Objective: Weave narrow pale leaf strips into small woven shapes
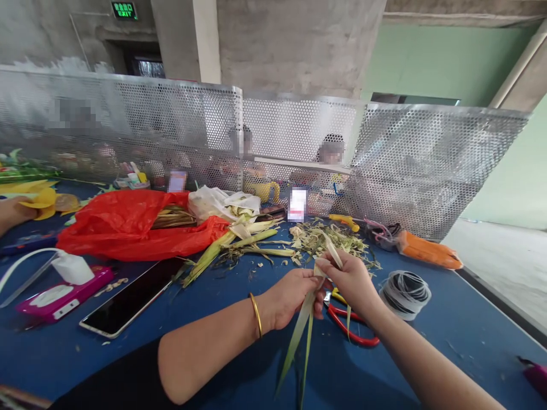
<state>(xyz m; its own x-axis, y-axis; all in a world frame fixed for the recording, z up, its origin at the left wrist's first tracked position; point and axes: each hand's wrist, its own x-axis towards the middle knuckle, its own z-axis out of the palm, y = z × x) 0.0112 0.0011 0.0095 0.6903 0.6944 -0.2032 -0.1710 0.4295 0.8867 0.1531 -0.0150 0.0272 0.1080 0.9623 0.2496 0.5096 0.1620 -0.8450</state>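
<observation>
My left hand (290, 296), with a gold bangle at the wrist, is closed around pale leaf strips (302, 324) that look like corn husk. Their long green ends hang below its fingers. My right hand (352, 280) touches the left one and pinches a whitish folded strip (333, 250) of the same leaf, which sticks up past the thumb. Fingers hide where the strips meet. Just under the right hand lies a red-handled cutting tool (354, 336), its jaws partly covered, with a yellow handle (338, 295) beside it.
Shredded leaf scraps (337, 239) lie beyond my hands. A red plastic bag (115, 222), a phone (132, 299) and a pink power strip (64, 296) are leftward. Rightward are a coil of clear line (405, 295) and an orange packet (429, 250). Perforated metal panels (294, 128) stand behind. Another person's hand (17, 213) shows far left.
</observation>
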